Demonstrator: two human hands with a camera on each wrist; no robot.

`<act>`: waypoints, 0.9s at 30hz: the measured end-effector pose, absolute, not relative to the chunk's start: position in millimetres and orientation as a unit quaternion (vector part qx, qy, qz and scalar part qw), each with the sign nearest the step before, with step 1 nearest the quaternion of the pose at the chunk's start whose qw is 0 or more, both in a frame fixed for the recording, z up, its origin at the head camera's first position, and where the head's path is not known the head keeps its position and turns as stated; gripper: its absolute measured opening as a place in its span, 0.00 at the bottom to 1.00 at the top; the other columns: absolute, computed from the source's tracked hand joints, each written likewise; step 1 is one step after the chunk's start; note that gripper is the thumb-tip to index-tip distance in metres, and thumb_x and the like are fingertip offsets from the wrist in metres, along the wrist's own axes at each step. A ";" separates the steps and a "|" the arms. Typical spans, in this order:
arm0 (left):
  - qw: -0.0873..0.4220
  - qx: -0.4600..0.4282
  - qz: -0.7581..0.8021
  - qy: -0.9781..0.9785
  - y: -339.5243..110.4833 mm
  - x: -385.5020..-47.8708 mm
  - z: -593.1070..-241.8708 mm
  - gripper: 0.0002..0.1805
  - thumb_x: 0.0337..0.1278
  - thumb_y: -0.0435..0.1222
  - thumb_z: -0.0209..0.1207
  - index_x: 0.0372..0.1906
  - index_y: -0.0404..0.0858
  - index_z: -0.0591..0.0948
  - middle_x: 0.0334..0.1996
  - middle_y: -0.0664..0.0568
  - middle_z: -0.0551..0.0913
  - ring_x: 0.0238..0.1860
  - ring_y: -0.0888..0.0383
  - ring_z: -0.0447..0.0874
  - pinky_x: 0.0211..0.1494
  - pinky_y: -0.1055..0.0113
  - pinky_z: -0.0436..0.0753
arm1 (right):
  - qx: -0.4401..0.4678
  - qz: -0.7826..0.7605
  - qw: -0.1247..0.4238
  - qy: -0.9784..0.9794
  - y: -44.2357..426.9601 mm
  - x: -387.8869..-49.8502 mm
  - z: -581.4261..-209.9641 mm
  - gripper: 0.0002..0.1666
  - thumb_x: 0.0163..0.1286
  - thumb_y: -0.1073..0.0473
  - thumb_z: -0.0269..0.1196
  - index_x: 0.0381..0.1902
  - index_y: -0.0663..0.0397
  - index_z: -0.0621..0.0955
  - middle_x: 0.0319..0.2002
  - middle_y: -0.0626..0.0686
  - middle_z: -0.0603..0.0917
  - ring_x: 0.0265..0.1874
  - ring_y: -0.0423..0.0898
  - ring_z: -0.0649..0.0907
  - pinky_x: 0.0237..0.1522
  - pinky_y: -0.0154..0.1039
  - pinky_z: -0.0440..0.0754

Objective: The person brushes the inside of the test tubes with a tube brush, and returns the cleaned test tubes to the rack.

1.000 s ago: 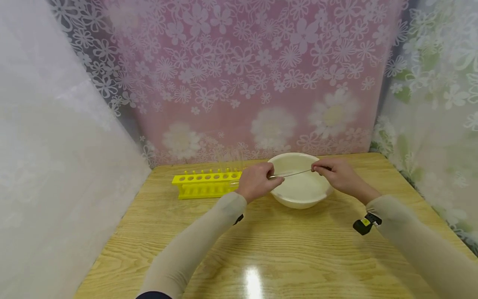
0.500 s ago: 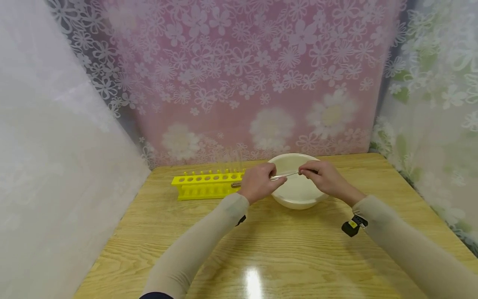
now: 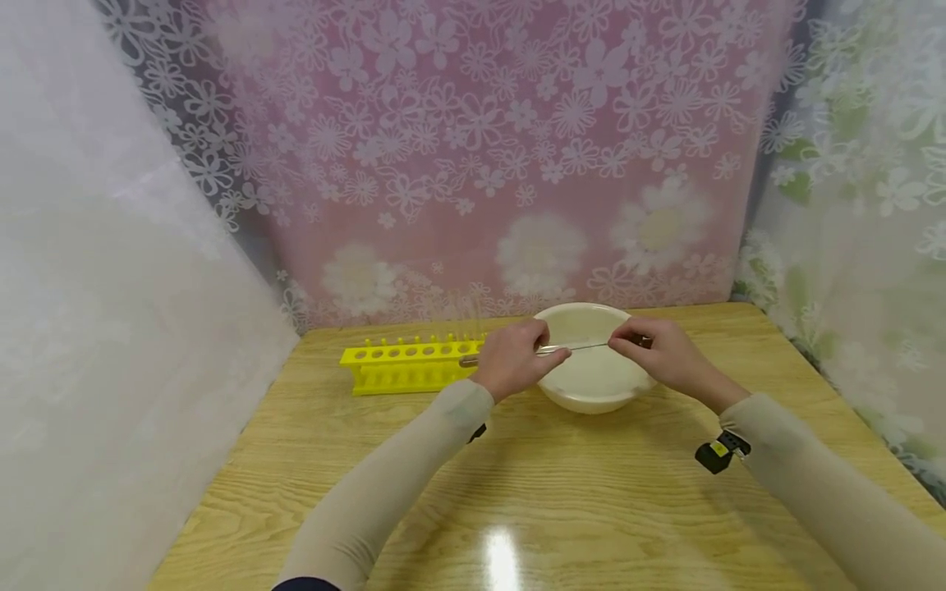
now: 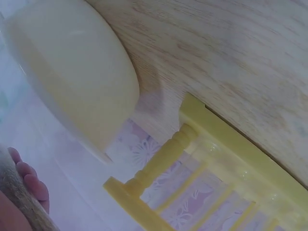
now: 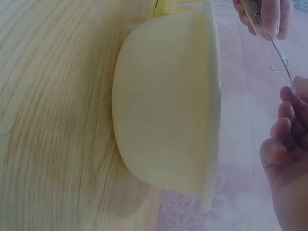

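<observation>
My left hand (image 3: 510,357) grips a clear glass test tube (image 3: 553,350), held nearly level with its mouth to the right. Inside the tube's closed end, left of the hand, sits the brown bristle head (image 3: 469,361) of a test tube brush. The brush's twisted wire (image 5: 284,61) comes out of the tube's mouth in the right wrist view. My right hand (image 3: 665,349) pinches that wire between thumb and fingers. Both hands are above the cream basin (image 3: 591,398) or its left and right edges. At the left wrist view's lower left, bristles (image 4: 19,192) show by the fingers.
A yellow test tube rack (image 3: 406,353) stands left of the basin, partly behind the left hand. Several clear test tubes (image 3: 458,316) rise at its right end. Wood tabletop (image 3: 443,492) lies in front; a flowered pink curtain (image 3: 480,164) hangs behind.
My right hand moved left, pushing the brush deeper until its bristles showed at the tube's closed end, then slid slightly back right. The left hand stayed nearly in place.
</observation>
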State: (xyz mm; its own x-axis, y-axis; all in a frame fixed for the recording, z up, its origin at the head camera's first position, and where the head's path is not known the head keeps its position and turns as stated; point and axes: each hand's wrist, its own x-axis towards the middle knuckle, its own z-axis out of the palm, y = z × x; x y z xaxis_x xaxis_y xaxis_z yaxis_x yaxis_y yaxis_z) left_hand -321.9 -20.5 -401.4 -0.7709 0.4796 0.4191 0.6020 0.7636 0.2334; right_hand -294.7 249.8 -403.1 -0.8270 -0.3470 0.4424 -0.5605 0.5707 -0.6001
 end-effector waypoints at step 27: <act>0.202 -0.333 -0.154 -0.908 -15.1 -316.2 -403.8 0.23 0.64 0.64 0.56 0.30 0.51 0.72 0.21 0.62 0.69 0.17 0.64 0.63 0.21 0.72 0.62 | 0.101 0.559 -0.126 -0.813 247.3 -286.7 -379.7 0.19 0.81 0.51 0.52 0.34 0.60 0.75 0.22 0.48 0.67 0.16 0.40 0.64 0.21 0.39 0.64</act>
